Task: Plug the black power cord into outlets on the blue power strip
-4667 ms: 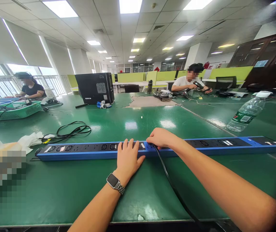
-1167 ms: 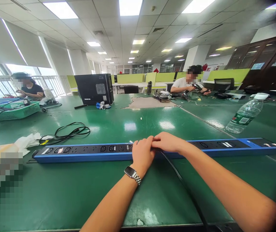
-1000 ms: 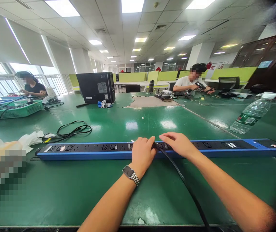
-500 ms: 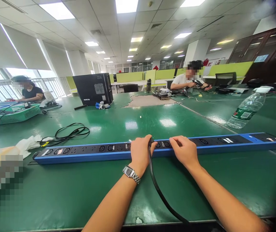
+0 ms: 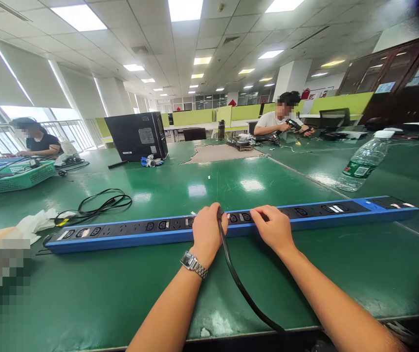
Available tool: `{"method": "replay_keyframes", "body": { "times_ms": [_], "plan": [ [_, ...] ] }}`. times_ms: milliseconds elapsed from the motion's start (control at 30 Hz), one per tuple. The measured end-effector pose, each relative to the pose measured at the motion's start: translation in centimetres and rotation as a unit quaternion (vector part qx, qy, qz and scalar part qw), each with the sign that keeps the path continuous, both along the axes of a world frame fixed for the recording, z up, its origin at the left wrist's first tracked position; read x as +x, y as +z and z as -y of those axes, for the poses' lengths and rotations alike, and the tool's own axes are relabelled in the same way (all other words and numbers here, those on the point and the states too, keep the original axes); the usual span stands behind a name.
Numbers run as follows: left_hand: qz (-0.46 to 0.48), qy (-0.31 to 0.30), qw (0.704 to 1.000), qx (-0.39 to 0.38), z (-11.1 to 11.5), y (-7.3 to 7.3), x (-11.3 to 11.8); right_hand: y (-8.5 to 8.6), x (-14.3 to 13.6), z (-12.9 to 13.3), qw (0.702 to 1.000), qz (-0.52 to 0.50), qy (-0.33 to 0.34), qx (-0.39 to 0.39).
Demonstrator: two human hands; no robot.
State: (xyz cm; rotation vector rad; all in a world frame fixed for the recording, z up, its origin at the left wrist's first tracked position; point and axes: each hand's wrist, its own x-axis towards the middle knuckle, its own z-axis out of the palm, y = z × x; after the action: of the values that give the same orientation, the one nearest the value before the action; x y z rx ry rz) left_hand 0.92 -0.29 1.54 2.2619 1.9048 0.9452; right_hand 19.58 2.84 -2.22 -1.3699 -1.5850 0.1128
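I see the blue power strip face-up from half-past-8 to 3 o'clock, likely for access, left hand at 6 clamped on the black cable, probably for control, right hand apart at 4, grip unclear.

An open-plan office, as the lime-green partitions, black mesh chair, window blinds and tiled ceiling with its light panels show. It doubles as an electronics workshop: the broad green table, its covering torn away in one patch, carries a computer case, a blue socket strip and a basket of cables.
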Motion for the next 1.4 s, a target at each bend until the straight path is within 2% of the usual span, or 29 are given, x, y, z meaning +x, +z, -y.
{"method": "replay_keyframes", "body": {
  "times_ms": [167, 300, 400, 900, 1233, 1400],
  "plan": [
    [0.016, -0.042, 0.999, 0.012, 0.3, -0.8, 0.0, -0.2, -0.3, -0.2, 1.0, 0.006, -0.018, -0.011],
    [-0.02, -0.018, 1.0, 0.012, 0.4, -0.8, 0.7, -0.3, -0.3, -0.1, 1.0, 0.009, -0.014, -0.011],
    [-0.038, -0.03, 0.999, 0.017, 0.4, -0.8, 0.7, -0.4, -0.3, -0.1, 1.0, 0.012, -0.008, -0.008],
    [0.041, -0.09, 0.995, 0.031, 0.5, -1.7, 0.0, -0.4, -0.6, -0.2, 1.0, 0.017, -0.018, -0.014],
    [-0.028, -0.013, 0.999, 0.011, -0.7, -1.0, 1.4, -0.4, -0.5, -0.1, 1.0, 0.017, -0.009, -0.007],
    [0.01, -0.021, 1.0, 0.005, -1.1, -1.1, 1.4, -0.4, -0.6, -0.2, 1.0, 0.017, -0.014, -0.016]
  ]
}}
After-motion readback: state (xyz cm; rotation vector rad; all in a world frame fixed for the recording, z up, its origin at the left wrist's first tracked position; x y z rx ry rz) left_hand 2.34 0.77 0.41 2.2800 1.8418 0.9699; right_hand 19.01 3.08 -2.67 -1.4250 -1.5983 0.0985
